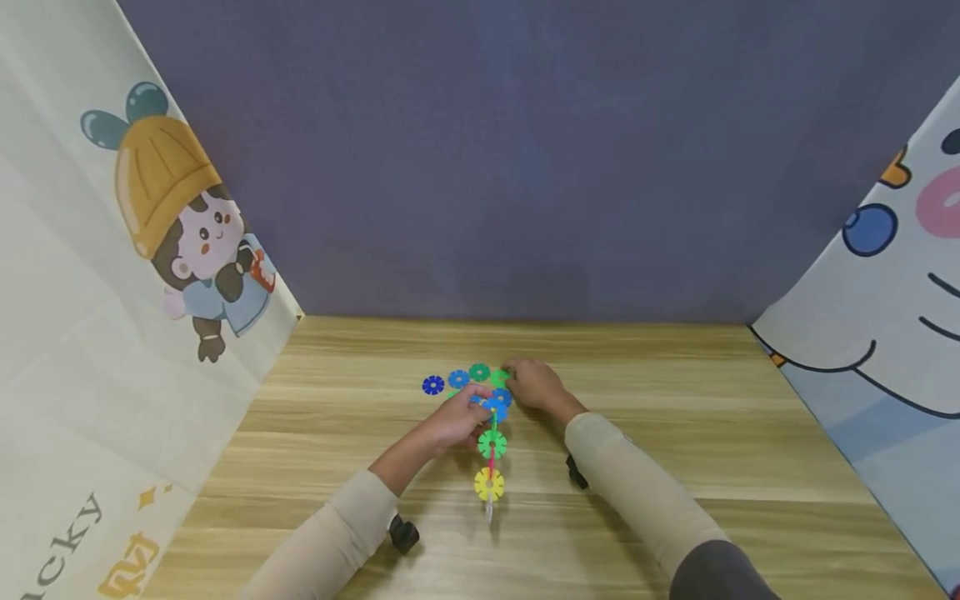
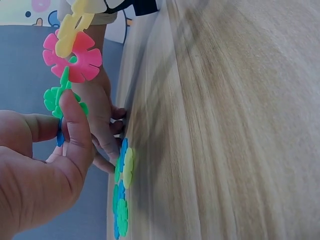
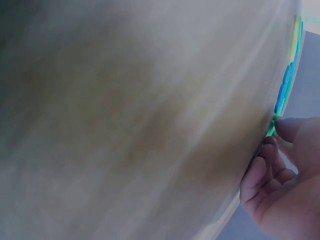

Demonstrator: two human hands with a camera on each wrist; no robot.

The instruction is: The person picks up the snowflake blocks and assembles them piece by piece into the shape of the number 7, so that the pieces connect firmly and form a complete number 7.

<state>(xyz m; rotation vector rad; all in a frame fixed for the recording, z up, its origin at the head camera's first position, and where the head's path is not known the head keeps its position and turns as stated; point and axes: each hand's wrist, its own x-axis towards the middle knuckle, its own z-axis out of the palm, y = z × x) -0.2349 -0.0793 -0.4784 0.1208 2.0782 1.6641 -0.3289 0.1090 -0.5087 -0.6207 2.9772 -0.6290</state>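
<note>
In the head view my left hand [image 1: 454, 418] pinches a blue notched plastic disc [image 2: 60, 134] between thumb and finger. It is the end of a chain of interlocked discs, with a green disc [image 1: 492, 444], a pink disc [image 2: 86, 59], a yellow disc [image 1: 489, 484] and a pale piece [image 1: 490, 510] hanging toward me. My right hand [image 1: 534, 384] is farther forward at the table, thumb and fingers gripping the edge of a light green disc [image 3: 271, 127]. Its other fingers curl against the tabletop in the right wrist view.
Beside the hands, loose flat discs lie on the wooden table [image 1: 675, 433]: a dark blue disc [image 1: 432, 385], a blue disc [image 1: 458, 379], a dark green disc [image 1: 479, 372] and several others partly hidden by my left hand. A dark panel [image 1: 525, 167] rises behind; printed panels flank the table.
</note>
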